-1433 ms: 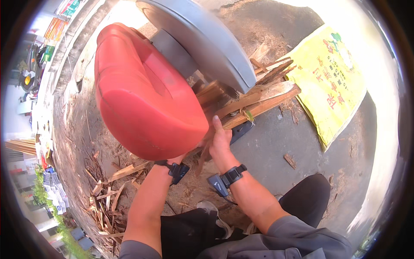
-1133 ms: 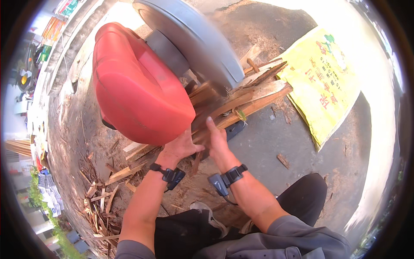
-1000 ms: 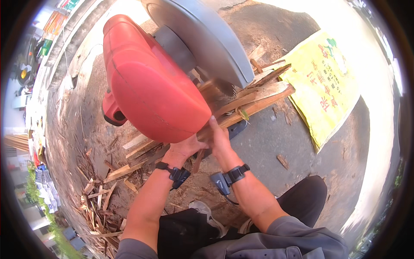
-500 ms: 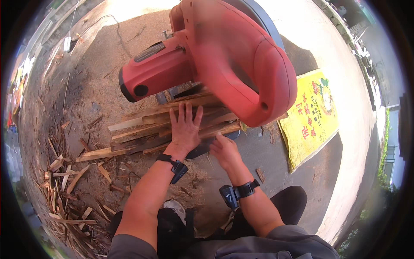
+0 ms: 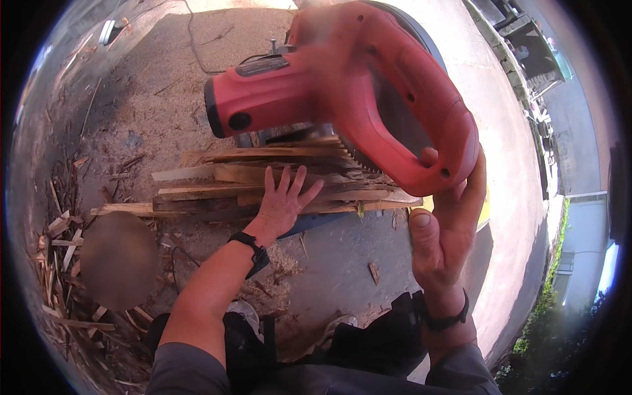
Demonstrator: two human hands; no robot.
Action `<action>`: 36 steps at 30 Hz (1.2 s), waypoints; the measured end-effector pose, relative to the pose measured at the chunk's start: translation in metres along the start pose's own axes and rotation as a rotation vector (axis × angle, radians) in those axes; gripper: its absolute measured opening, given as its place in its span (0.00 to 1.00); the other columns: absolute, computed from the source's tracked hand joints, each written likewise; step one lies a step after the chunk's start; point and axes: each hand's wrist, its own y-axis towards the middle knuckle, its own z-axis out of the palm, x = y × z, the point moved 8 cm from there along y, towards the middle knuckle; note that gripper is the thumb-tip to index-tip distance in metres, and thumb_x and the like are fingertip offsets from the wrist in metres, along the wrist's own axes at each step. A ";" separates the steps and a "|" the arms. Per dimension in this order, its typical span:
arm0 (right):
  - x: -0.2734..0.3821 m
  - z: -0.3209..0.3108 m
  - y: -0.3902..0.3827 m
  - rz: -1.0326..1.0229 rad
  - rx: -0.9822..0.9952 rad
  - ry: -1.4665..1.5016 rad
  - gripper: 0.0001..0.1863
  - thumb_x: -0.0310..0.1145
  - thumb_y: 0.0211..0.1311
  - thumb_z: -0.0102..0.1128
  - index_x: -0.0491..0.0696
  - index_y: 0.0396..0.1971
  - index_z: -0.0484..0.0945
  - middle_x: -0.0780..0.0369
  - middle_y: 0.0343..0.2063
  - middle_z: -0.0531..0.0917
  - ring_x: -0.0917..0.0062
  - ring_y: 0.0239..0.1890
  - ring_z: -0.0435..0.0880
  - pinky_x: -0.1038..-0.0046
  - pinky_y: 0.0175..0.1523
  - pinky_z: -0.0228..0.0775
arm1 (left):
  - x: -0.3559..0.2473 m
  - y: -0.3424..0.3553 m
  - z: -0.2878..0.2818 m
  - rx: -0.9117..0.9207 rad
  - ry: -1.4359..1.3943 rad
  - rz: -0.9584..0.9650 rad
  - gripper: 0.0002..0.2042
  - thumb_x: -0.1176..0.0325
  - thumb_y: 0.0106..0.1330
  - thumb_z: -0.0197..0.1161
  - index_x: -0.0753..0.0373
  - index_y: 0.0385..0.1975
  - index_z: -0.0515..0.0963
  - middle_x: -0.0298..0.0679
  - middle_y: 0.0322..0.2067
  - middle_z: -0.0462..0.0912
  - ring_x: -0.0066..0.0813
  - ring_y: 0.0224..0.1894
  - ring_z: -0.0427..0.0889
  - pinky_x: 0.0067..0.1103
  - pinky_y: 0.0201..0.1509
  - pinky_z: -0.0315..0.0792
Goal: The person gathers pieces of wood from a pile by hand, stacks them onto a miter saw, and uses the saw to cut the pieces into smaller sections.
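A red cut-off saw (image 5: 263, 92) with a looped handle (image 5: 459, 148) stands over a stack of rough wooden strips (image 5: 197, 192). Its toothed blade (image 5: 359, 158) shows just beside the right part of the stack. My left hand (image 5: 284, 203) lies flat on the strips with fingers spread, left of the blade. At the handle's lower end is my right hand (image 5: 449, 247), its fingers hooked around the loop and one fingertip showing inside it. The thumb stays off the handle, below it. Part of the grip is hidden behind the handle.
Broken wood scraps (image 5: 66, 257) lie heaped at the left, partly behind a blurred round patch. A cord (image 5: 191, 39) runs over the sawdust-covered ground at the back. A yellow sack (image 5: 486, 212) is mostly hidden behind my right hand. My shoes (image 5: 247, 313) are close in front.
My right hand has left the near side of the wood and moved right and up to the saw's handle. My left hand stays on the strips. The view has shifted, and the saw appears farther right.
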 end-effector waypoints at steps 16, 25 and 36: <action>0.020 0.012 0.126 -0.240 0.328 -0.256 0.30 0.43 0.70 0.50 0.38 0.63 0.58 0.51 0.45 0.79 0.67 0.50 0.79 0.67 0.57 0.69 | 0.014 0.014 -0.023 -0.051 -0.231 -0.079 0.42 0.74 0.50 0.62 0.44 0.68 0.54 0.47 0.66 0.54 0.53 0.68 0.53 0.57 0.67 0.42; 0.021 0.021 0.142 -0.207 0.455 -0.348 0.25 0.40 0.72 0.46 0.39 0.61 0.61 0.49 0.49 0.77 0.62 0.53 0.78 0.65 0.59 0.70 | 0.012 0.022 -0.009 -0.015 -0.243 -0.073 0.43 0.73 0.50 0.65 0.41 0.68 0.53 0.47 0.67 0.53 0.51 0.67 0.56 0.53 0.67 0.47; -0.018 -0.012 0.045 0.095 -0.097 0.114 0.20 0.36 0.71 0.47 0.38 0.56 0.70 0.54 0.45 0.78 0.73 0.47 0.78 0.69 0.53 0.72 | 0.024 0.011 -0.005 -0.028 -0.240 -0.117 0.43 0.74 0.50 0.65 0.41 0.68 0.52 0.48 0.66 0.56 0.49 0.67 0.57 0.51 0.67 0.48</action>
